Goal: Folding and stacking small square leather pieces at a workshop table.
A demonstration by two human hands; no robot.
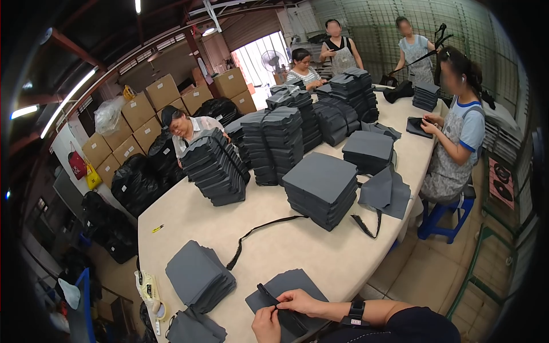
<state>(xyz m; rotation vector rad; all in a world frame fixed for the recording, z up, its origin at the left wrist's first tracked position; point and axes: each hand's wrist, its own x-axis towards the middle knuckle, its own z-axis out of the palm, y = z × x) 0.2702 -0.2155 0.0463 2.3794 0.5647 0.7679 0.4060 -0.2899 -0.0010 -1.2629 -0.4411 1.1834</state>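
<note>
At the table's near edge, my left hand and my right hand meet with fingertips pinched on a folded black fabric piece. One narrow end of it stands up past my fingers. Beneath lie flat dark grey fabric sheets. My fingers hide the exact spot being gripped. To the left sits a stack of grey fabric pieces, with a looser pile of grey pieces nearer to me.
Tall tied fabric stacks and a square stack stand farther along the pale table. A black strip and a yellow thread snipper lie on it. Tape rolls rest at the left edge. Several people work around the table.
</note>
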